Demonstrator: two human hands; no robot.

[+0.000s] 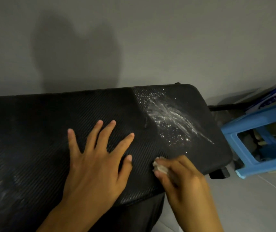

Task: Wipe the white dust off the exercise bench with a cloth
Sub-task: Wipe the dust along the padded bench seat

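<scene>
The white dust (169,118) lies ahead of the right hand's fingertips and slightly to their right, on the end section of the black exercise bench (50,118), past the seam. Its streaks run diagonally, far-left to near-right. The right hand (182,178) is the nearer one, at the bench's near edge, just short of the lowest specks. Its fingers are curled round a small, bunched pale cloth (159,166), which touches the pad. The left hand (97,158) lies flat left of the cloth, fingers straight and spread, holding nothing. Assessment: the stroke should go forward into the patch.
</scene>
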